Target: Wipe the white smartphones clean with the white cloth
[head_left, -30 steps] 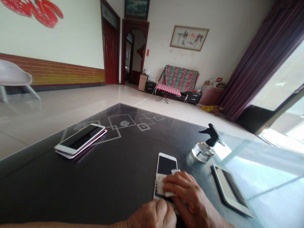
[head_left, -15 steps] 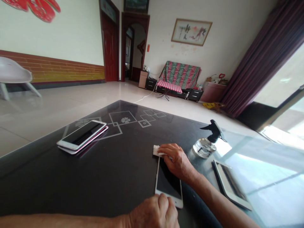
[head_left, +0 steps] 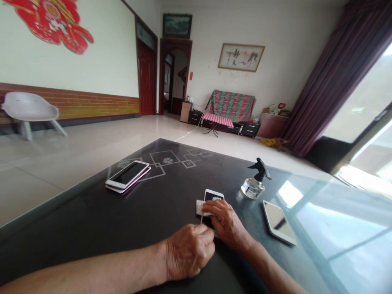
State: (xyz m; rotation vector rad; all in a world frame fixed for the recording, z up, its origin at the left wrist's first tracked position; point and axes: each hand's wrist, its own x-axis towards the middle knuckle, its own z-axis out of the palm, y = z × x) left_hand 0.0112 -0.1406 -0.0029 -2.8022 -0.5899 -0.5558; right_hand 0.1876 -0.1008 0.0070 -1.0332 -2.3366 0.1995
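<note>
A white-framed smartphone [head_left: 213,193] with a dark screen lies flat on the black table in front of me, its far end uncovered. My right hand [head_left: 226,220] is closed on a folded white tissue [head_left: 200,207] and presses it across the phone's screen. Over the near end of the phone, my left hand [head_left: 193,248] is curled with thumb and fingers pinched at its edge. Both hands hide much of the phone's middle and lower part.
Two stacked phones [head_left: 128,174] lie on the table [head_left: 137,220] to the left. A clear spray bottle [head_left: 252,188] with a black trigger stands beyond my right hand, and a white tablet [head_left: 279,223] lies nearer on the right. A white chair [head_left: 30,107] is at far left.
My right hand and the tissue have come down from the phone's far end, which now shows. The left hand remains at the near end. My view has tilted upward.
</note>
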